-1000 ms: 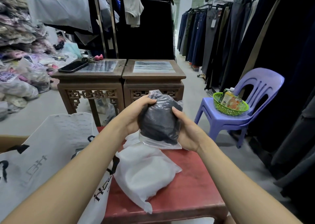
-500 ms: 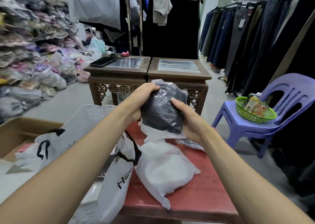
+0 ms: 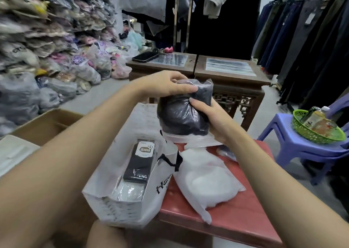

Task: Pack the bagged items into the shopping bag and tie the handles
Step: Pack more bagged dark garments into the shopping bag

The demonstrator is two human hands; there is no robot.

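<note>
A dark fabric bundle in crinkled clear plastic (image 3: pixel 179 117) hangs over the open white shopping bag with black handles (image 3: pixel 130 208). The left hand (image 3: pixel 166 86) curls over its top and the right hand (image 3: pixel 211 119) clasps its side, with most fingertips hidden. Inside the bag lies a flat black packet (image 3: pixel 140 162) – its label is unreadable.

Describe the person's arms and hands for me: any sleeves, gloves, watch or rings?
Left arm and right arm are bare as far up as the frame shows: no sleeves or cuffs. Left hand and right hand wear no gloves; no watch, bracelet or ring shows on the visible sides. The right thumbnail looks short and unpainted.
</note>
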